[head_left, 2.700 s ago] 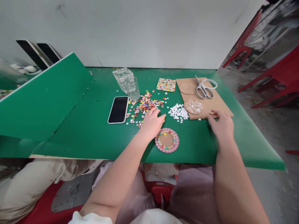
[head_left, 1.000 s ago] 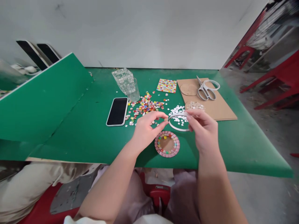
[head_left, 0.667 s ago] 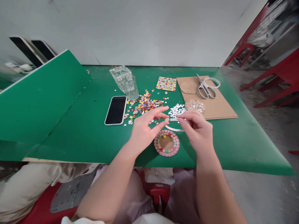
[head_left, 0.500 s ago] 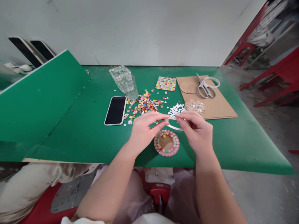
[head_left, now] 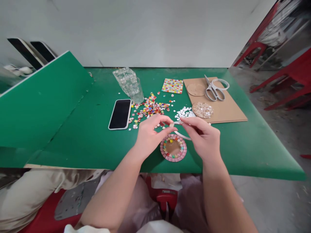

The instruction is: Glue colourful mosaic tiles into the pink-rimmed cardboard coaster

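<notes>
A round mosaic coaster (head_left: 173, 148) with a pink tile rim and a bare brown middle lies near the table's front edge. Just above it my left hand (head_left: 150, 136) and my right hand (head_left: 202, 137) meet, both pinching a thin white ring of tape (head_left: 181, 134). My left fingertips also press a small pale tile against the ring's end. Loose coloured tiles (head_left: 150, 108) and a heap of white tiles (head_left: 184, 113) lie behind my hands.
A black phone (head_left: 120, 114) and a clear glass (head_left: 136, 90) sit to the left. A brown board (head_left: 220, 106) at the right carries scissors (head_left: 215, 89), a bare disc and a shell-covered disc (head_left: 202, 110). A square mosaic coaster (head_left: 173, 86) lies behind. A green panel (head_left: 43, 103) leans at left. Red chairs stand at right.
My right hand left the brown board and took up the white tape ring. Both hands came together over the round coaster and have sunk slightly toward it.
</notes>
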`<state>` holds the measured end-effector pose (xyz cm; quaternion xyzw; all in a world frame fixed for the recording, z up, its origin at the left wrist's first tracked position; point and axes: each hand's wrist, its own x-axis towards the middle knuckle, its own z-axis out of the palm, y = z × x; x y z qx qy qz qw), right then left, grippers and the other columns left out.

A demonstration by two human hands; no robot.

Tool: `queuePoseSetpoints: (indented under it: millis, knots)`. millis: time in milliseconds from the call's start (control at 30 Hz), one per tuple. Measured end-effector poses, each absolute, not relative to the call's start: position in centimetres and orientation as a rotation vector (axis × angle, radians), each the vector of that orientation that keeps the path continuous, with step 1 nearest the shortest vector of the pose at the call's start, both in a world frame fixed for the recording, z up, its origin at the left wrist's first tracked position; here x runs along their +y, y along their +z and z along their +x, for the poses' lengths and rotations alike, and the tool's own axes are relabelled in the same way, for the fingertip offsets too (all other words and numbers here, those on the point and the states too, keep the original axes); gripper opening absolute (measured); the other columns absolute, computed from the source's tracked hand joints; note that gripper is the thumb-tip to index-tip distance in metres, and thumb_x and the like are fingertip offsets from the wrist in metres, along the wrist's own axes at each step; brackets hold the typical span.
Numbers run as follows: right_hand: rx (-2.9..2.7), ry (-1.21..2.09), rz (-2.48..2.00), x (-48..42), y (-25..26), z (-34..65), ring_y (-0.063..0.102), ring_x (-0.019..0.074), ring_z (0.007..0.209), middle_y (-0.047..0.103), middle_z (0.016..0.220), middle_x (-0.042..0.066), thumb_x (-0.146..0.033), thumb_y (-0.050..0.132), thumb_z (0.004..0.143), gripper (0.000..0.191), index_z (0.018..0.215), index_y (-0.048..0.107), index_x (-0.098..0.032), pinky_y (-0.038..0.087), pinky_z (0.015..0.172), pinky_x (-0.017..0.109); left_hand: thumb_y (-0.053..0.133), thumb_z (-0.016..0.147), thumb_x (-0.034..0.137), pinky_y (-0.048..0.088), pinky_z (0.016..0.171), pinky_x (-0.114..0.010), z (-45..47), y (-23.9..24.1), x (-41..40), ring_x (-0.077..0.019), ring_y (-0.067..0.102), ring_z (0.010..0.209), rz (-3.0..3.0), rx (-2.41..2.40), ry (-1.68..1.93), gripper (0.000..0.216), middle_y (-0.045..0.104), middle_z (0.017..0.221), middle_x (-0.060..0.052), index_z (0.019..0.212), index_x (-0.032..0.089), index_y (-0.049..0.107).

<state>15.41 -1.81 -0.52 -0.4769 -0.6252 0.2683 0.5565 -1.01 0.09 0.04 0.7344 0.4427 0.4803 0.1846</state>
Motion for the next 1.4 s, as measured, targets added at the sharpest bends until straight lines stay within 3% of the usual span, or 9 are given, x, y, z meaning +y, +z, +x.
queuePoseSetpoints:
  millis: [167,367,733,1400]
  knots:
    - [-1.389,0.789,-1.144,-1.90,-0.55,15.32,0.059,0.0128,0.071,0.066,0.079,-0.001,-0.021,0.062,0.078,0.033,0.110,0.065,-0.030,0.050,0.060,0.026,0.071,0.071,0.033,0.050,0.066,-0.022,-1.01,0.12,-0.03,-0.0107,0.061,0.068,2.067,1.247,1.342,0.017,0.067,0.072,0.003,0.076,0.021,0.062]
    - [-1.390,0.893,-1.122,-2.12,-0.28,15.43,0.059,0.0123,0.069,0.064,0.078,-0.001,-0.021,0.061,0.078,0.029,0.106,0.066,-0.029,0.049,0.056,0.024,0.070,0.072,0.035,0.050,0.068,-0.024,-1.01,0.25,-0.08,-0.0119,0.062,0.070,2.071,1.210,1.338,0.017,0.067,0.073,0.002,0.075,0.020,0.061]
    - [-1.509,0.952,-1.124,-2.23,-0.28,15.52,0.055,0.0091,0.062,0.063,0.077,-0.001,-0.021,0.059,0.080,0.031,0.110,0.064,-0.029,0.048,0.054,0.021,0.064,0.077,0.037,0.048,0.071,-0.025,-1.41,0.36,-0.10,-0.0132,0.062,0.075,2.234,1.155,1.144,0.017,0.067,0.078,0.000,0.078,0.020,0.061]
    - [-1.595,0.897,-1.179,-2.45,-0.24,15.61,0.052,0.0080,0.061,0.062,0.079,-0.002,-0.021,0.059,0.080,0.034,0.113,0.062,-0.030,0.047,0.057,0.021,0.064,0.078,0.034,0.046,0.068,-0.023,-1.47,0.43,-0.08,-0.0118,0.062,0.073,2.315,1.113,1.117,0.014,0.067,0.077,0.002,0.078,0.021,0.060]
